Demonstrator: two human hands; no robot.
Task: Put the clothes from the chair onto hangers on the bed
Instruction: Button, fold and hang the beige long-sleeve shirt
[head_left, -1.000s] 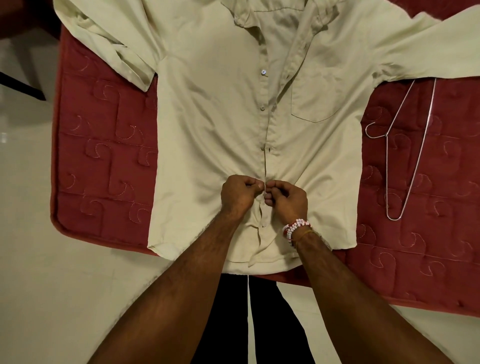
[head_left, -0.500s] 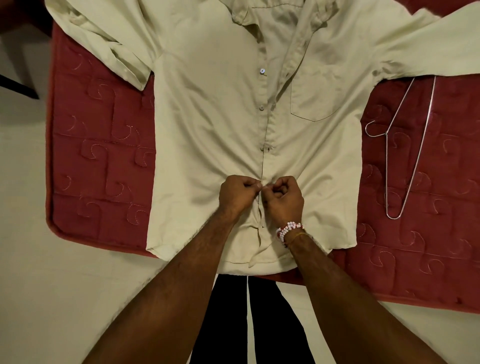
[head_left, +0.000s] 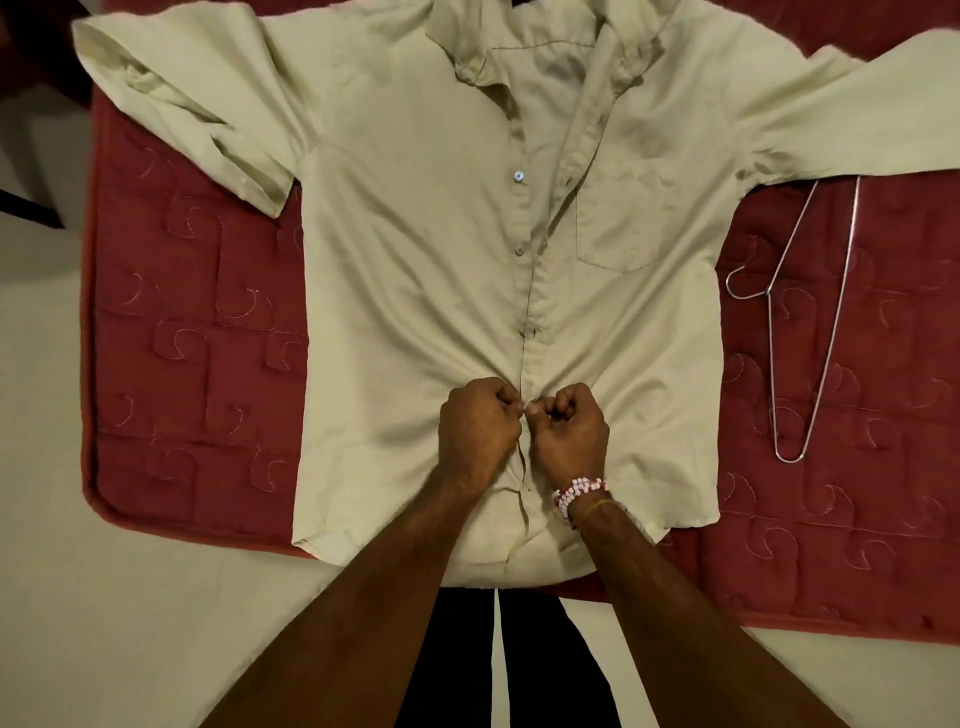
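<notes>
A pale cream button-up shirt (head_left: 415, 270) lies face up and spread flat on the red quilted bed (head_left: 197, 364), collar at the far side, sleeves out to both sides. My left hand (head_left: 478, 428) and my right hand (head_left: 569, 431) sit knuckle to knuckle on the lower part of the button placket. Each pinches one edge of the placket at a small button between the fingertips. The right wrist wears a red and white bead bracelet. A bare wire hanger (head_left: 795, 322) lies on the bed to the right of the shirt, partly under the right sleeve.
The bed's near edge runs just below the shirt hem, with light floor (head_left: 130, 623) in front of it and to the left. A dark piece of furniture (head_left: 26, 208) shows at the far left. My dark trouser legs stand against the bed edge.
Both hands stay on the placket at the same button. The fingertips have closed in tighter together, and the view has shifted slightly.
</notes>
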